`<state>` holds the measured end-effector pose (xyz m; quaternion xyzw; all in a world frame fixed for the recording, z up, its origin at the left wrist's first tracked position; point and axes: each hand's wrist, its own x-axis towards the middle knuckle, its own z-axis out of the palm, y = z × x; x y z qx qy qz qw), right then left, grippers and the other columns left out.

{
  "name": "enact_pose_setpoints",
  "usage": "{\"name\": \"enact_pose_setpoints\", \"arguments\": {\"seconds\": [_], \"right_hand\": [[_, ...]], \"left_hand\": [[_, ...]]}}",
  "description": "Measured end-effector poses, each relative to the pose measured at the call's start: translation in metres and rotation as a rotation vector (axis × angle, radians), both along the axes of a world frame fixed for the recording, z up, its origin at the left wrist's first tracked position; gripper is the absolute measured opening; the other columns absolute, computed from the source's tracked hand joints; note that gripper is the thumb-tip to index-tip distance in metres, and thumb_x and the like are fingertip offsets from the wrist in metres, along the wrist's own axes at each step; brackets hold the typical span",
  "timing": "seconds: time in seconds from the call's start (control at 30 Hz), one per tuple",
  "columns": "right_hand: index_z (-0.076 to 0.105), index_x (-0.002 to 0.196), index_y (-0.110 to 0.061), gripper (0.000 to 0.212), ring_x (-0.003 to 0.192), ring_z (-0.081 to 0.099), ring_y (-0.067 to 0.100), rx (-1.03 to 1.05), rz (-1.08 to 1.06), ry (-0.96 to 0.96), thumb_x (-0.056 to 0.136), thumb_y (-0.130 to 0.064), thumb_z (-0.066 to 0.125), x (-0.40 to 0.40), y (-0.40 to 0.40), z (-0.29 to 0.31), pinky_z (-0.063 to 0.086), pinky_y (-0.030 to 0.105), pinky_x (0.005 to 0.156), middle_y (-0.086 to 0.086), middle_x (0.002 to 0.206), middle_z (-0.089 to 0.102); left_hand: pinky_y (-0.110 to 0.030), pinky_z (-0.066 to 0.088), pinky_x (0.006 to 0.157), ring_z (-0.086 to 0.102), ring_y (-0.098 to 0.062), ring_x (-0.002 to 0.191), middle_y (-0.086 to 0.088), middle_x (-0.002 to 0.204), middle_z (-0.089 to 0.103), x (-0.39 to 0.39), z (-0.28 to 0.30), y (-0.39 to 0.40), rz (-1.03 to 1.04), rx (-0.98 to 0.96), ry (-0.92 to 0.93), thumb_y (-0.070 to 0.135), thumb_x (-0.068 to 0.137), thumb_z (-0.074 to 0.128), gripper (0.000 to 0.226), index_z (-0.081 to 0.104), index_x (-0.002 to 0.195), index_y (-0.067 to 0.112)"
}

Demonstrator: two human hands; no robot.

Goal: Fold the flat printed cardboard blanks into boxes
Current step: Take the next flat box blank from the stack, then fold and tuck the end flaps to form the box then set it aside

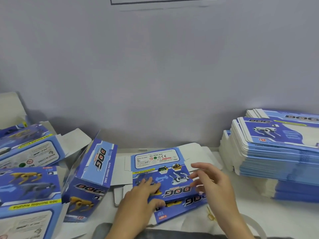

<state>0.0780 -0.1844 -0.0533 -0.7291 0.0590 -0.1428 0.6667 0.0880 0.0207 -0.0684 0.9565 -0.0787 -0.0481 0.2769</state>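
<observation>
Blue printed cardboard blank (162, 171) lies flat at lower centre on the white surface (284, 214), unfolded. Left hand (145, 192) presses its near-left part, thumb tucked under the near edge, seemingly pinching it. Right hand (208, 180) hovers over the right end, fingers spread, holding nothing. Folded boxes (89, 178) crowd lower left; tall stack of blanks (276, 147) at right, so much work likely remains.

White table (269, 219), blanks (276, 152), boxes (89, 178)

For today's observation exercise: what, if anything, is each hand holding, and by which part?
The left hand grips the partly folded blank at its near-left edge. The right hand hovers open, holding nothing.
</observation>
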Motion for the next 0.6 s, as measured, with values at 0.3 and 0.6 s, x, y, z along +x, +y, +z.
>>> {"name": "enact_pose_setpoints", "arguments": {"seconds": [0.3,0.6], "right_hand": [[0.072,0.080,-0.018,0.033,0.056,0.061,0.004,-0.110,-0.108,-0.181,0.096,0.003,0.053,-0.005,0.009,0.010,0.048,0.017,0.050,-0.006,0.062,0.067],[0.057,0.129,-0.041,0.051,0.110,0.069,0.013,0.318,0.360,-0.114,0.083,-0.063,0.065,-0.011,0.044,0.020,0.058,0.033,0.086,-0.009,0.123,0.070]], "left_hand": [[-0.023,0.058,0.066,0.062,-0.008,0.093,0.002,0.119,0.069,-0.010,0.018,-0.008,0.198,-0.143,-0.480,0.059,0.084,0.021,0.073,0.056,0.139,0.027],[-0.038,0.054,0.101,0.058,-0.008,0.127,0.013,0.139,0.060,-0.023,0.029,-0.041,-0.098,-0.529,-0.521,0.043,0.096,0.055,0.044,0.056,0.139,0.036]]}}
